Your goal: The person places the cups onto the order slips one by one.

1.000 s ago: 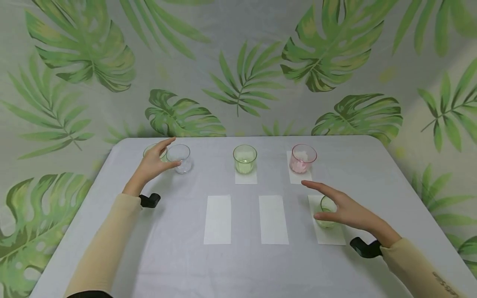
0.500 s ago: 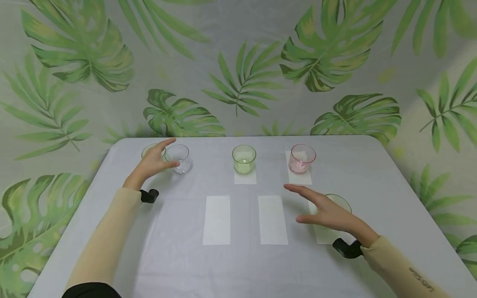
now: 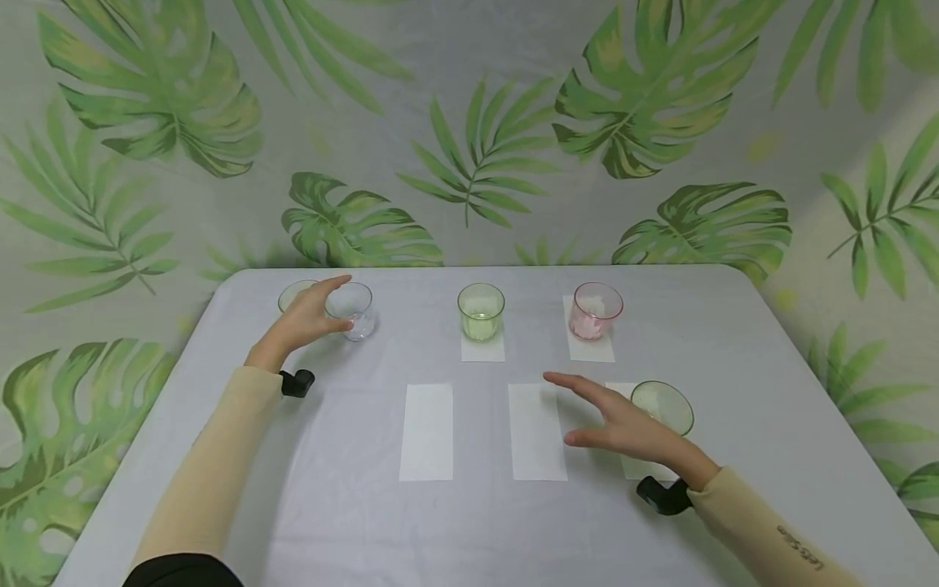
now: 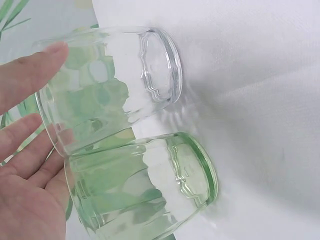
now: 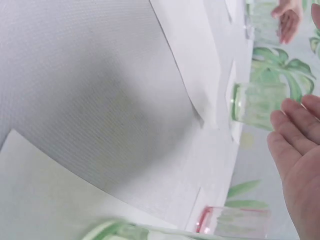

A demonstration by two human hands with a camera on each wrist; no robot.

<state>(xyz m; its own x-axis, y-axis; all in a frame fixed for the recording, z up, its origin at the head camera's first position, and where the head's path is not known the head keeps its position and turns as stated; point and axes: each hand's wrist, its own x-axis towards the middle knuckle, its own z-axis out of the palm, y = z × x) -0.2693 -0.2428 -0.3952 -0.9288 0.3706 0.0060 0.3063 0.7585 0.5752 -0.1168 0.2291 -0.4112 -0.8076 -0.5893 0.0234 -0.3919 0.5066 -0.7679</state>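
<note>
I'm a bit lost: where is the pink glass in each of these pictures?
Head: the pink glass is right of centre, about halfway down.
Left wrist: not in it.
Right wrist: the pink glass is at the bottom, right of centre, turned sideways.
Shared landmark: the leaf-print backdrop, partly visible in all three.

Table point(image 3: 469, 534), spread with white textured cloth, far corners rounded. Near the far left corner, upright directly on the cloth: one green-tinted transparent glass tumbler point(image 4: 125, 192) and, just right of it, one colourless transparent glass tumbler point(image 4: 145, 65). Flat on the table, white rectangular paper sheets, five: a far pair point(image 3: 482, 352) near the far edge, from its middle rightward, and a nearer row of three point(image 3: 426, 432), well in from the left and right edges, the rightmost partly hidden.
</note>
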